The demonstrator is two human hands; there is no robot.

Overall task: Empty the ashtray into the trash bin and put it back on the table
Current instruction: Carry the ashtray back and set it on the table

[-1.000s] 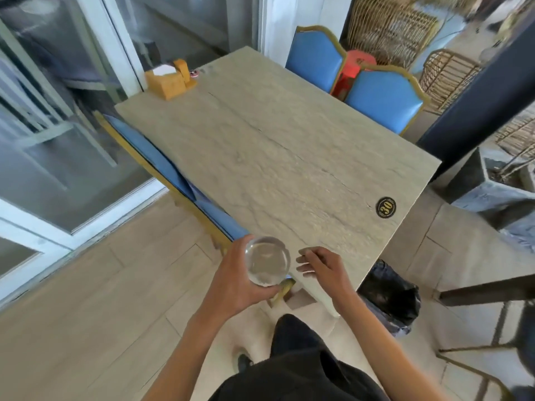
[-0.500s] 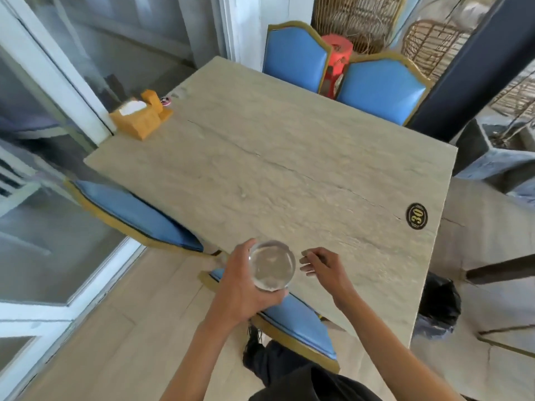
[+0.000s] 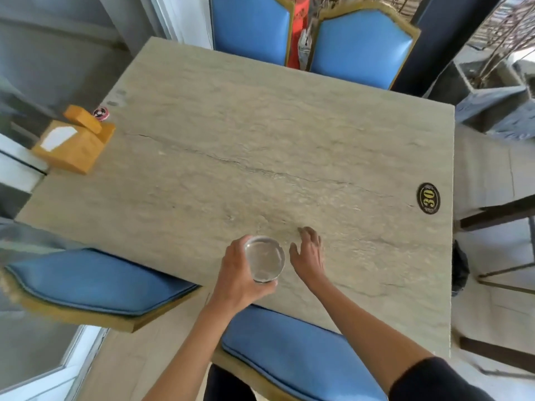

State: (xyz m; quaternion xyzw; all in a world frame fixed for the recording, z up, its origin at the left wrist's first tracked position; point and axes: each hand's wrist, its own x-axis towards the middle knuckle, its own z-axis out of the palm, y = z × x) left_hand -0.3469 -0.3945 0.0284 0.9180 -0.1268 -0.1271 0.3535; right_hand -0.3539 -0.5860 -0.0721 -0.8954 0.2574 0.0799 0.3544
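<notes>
The ashtray is a round clear glass dish and looks empty inside. My left hand grips it by its left and near side, over the near part of the stone-look table. Whether it touches the tabletop I cannot tell. Just to its right, my right hand hovers with fingers spread and holds nothing. A dark trash bag shows past the table's right edge, mostly hidden by the tabletop.
An orange napkin box sits at the table's left corner, with a small round red item behind it. A black oval "30" badge is near the right edge. Blue chairs stand on the near and far sides.
Both hands have moved forward from the table's near edge to over the tabletop, with the ashtray still in my left hand. My right hand's fingers have spread. The view now looks more steeply down.
</notes>
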